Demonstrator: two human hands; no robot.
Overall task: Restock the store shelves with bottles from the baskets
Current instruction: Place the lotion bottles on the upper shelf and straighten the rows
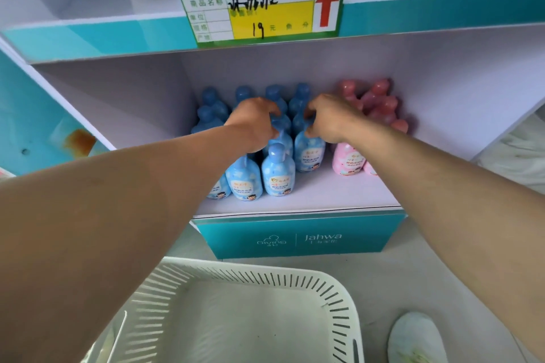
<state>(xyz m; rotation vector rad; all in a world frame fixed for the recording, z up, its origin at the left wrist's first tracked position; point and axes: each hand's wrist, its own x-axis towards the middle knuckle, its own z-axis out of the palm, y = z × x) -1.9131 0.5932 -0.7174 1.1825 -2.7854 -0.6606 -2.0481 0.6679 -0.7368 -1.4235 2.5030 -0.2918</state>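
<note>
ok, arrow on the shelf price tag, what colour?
The arrow is red, on white; head view.

A green price card (261, 6) hangs far, top centre, handwritten 19; a red arrow (326, 1) at its right end points up; a teal panel (298, 237) reading Jahwa faces near centre; a pale shoe (415, 339) rests on the grey floor (413, 274), near right; an orange stain (80, 140) marks the left side panel (26, 115).

blue bottles (278, 169) cloud-patterned; pink bottles (348, 160); basket (333, 300) white; shelf front (236, 233) teal
</note>
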